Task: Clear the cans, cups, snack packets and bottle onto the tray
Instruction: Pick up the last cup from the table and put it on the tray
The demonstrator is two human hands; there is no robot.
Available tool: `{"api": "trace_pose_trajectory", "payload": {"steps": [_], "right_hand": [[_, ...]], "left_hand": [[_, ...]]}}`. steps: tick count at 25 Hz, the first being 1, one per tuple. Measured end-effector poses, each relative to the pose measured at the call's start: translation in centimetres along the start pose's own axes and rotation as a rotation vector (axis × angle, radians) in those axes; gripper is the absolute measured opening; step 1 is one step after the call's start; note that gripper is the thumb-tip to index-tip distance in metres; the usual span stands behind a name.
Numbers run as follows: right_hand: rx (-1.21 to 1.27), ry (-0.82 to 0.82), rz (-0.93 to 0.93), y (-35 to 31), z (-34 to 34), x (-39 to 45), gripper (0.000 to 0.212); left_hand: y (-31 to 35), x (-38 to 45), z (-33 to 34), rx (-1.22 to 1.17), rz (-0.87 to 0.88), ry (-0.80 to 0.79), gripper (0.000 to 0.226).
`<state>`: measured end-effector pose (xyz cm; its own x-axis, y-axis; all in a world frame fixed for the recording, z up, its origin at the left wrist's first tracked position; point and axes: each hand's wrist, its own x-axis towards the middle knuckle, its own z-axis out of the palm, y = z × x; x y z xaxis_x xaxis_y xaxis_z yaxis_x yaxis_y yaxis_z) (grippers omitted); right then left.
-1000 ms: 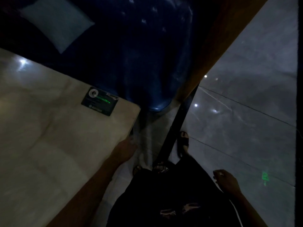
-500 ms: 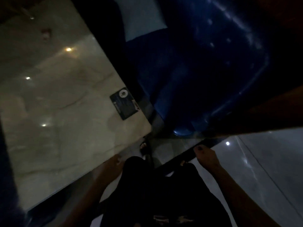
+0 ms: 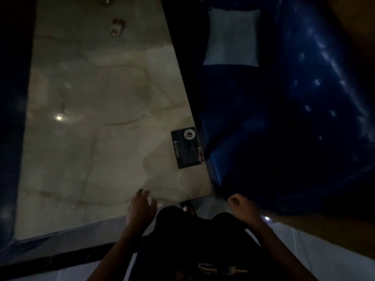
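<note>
1. Dimly lit, the scene shows a pale marble-patterned bench (image 3: 97,122) whose near half is bare apart from a black label (image 3: 186,147) at the edge nearest the blue sofa (image 3: 284,128).
2. The only likely task things in view are a small brownish item (image 3: 117,27), perhaps a can or packet, at the bench's far end, and a blurred scrap (image 3: 105,0) beyond it, cut off by the frame; neither can be identified. No tray is visible.
3. The left hand (image 3: 141,207) hovers over the bench's near edge, palm down, fingers (image 3: 140,194) spread loose and holding nothing; I judge it is poised there because the reach toward the far items has not yet begun.
4. The right hand (image 3: 242,205) hangs off the bench's near corner, beside the sofa, fingers curled into a loose fist; nothing shows inside it.
5. Both forearms run forward from the dark-clothed body, the left angled toward the bench. The far items lie well apart from either hand, so stepping or leaning forward seems needed.
</note>
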<state>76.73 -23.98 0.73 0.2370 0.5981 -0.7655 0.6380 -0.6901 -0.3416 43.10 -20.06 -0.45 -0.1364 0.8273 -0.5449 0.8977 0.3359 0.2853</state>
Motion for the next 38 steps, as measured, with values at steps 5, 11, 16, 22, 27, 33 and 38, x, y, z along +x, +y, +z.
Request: {"api": "trace_pose_trajectory", "payload": {"steps": [5, 11, 16, 22, 27, 33, 38], "right_hand": [[-0.189, -0.068, -0.169, -6.8, 1.1, 2.4, 0.016], [-0.564, -0.142, -0.536, -15.9, 1.8, 6.2, 0.03], [-0.845, -0.153, -0.776, -22.8, 1.7, 11.1, 0.048], [-1.329, -0.401, -0.757, -24.3, 1.6, 15.7, 0.083], [-1.373, -0.466, -0.799, -24.3, 0.5, 15.9, 0.093], [-1.49, -0.449, -0.902, -23.6, -1.4, 15.9, 0.099], [-1.549, -0.544, -0.937, -26.5, -2.6, 16.2, 0.081]], "left_hand": [[1.2, 1.9, 1.6, 0.057, -0.089, -0.245, 0.08], [2.2, 2.5, 3.3, -0.021, -0.202, -0.25, 0.087], [3.3, 2.4, 4.4, -0.04, -0.305, -0.168, 0.092], [7.3, 2.1, 4.7, -0.295, -0.55, -0.048, 0.089], [11.2, 0.6, 6.1, -0.389, -0.615, -0.075, 0.086], [12.4, -0.2, 7.6, -0.431, -0.621, -0.021, 0.085], [13.6, -0.3, 8.4, -0.488, -0.669, 0.022, 0.086]]}}
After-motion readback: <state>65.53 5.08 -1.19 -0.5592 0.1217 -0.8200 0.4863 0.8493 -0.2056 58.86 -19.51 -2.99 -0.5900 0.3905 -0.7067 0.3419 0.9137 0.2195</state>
